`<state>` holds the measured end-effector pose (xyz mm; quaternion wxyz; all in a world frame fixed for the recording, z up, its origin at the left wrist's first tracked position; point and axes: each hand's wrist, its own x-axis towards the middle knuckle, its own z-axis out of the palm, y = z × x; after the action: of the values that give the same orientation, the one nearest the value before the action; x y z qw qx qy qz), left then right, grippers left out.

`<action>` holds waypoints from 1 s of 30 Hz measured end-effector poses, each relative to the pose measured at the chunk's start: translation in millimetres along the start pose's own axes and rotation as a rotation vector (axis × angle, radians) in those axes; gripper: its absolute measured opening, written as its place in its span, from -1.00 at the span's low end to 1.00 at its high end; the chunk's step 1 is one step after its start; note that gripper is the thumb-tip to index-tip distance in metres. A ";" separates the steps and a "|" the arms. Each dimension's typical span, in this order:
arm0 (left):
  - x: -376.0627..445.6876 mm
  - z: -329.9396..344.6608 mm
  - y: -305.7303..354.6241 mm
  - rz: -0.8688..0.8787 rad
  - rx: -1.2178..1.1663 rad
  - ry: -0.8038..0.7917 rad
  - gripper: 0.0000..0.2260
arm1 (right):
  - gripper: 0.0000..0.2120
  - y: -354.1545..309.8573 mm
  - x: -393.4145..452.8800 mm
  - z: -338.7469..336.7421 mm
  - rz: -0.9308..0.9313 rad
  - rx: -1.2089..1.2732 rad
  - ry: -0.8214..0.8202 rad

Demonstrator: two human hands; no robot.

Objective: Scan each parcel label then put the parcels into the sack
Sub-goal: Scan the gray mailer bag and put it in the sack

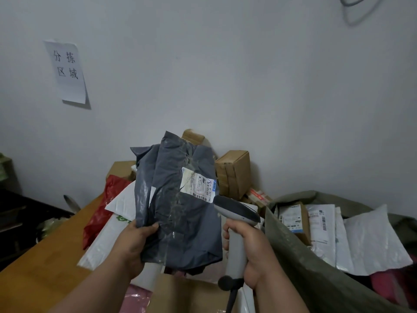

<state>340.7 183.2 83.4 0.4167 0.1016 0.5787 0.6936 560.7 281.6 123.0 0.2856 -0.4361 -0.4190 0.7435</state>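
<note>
Left hand (135, 239) grips the lower left edge of the grey poly mailer (178, 199), thumb lying across the front, fingers hidden behind the plastic. The mailer stands upright above the table (40, 274), its white shipping label (199, 185) facing the camera at the upper right, print too small to read. Right hand (250, 247) is wrapped tight round the handle of the barcode scanner (237, 213), the scanner's dark head just below the label's lower corner; whether it touches the mailer I cannot tell. Its cable (231, 299) drops out of view at the bottom edge. Both forearms rise from the lower edge, cut off there. Behind the mailer lies a heap: a red plastic bag (101, 211), white mailers (119, 204), brown cardboard boxes (233, 172) against the wall, mostly covered. At right the olive-green sack (316, 267) gapes open, labelled parcels (320, 224) lying inside it. A paper sign (66, 71) hangs on the wall.
</note>
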 end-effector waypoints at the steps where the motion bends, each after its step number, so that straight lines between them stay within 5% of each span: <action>1: -1.9 -0.5 0.2 0.004 -0.004 0.000 -0.82 | -0.84 -0.3 -1.0 0.5 0.002 0.000 -0.008; 17: -7.7 -8.7 -5.4 0.014 -0.021 -0.012 -0.82 | -0.84 13.9 -3.3 -4.3 -0.036 -0.016 0.088; 30: -16.6 31.8 6.2 -0.027 0.057 -0.352 -0.77 | -0.68 25.6 -48.4 -22.3 -0.070 0.266 0.164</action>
<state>368.1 194.5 104.4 0.5177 0.2256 0.5175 0.6429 601.1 239.3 114.5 0.3998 -0.4388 -0.3068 0.7440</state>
